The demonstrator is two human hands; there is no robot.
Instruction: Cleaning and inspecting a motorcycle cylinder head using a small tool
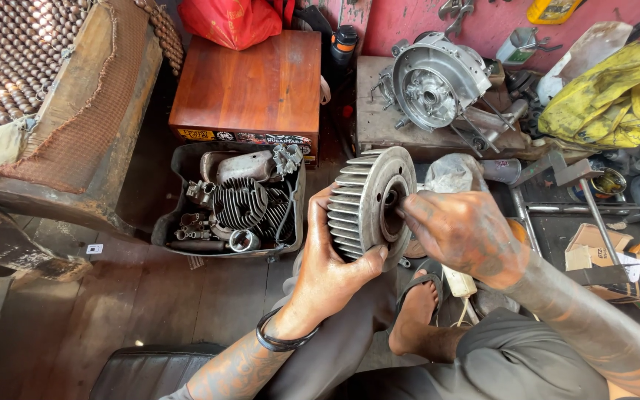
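Gripped on edge by the left hand (331, 270) above the lap, the finned flywheel (368, 200) turns its hub toward the right hand (461, 233), whose fingertips pinch inside the centre bore.

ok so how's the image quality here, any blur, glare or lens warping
Head view: sharp and evenly daylit on the finned metal wheel held in the left hand and touched by the right hand; soft sheen, no hard glare, on the engine casing; wide-angle bending shows at the edges, as on the beaded seat; bottom corners fall darker.
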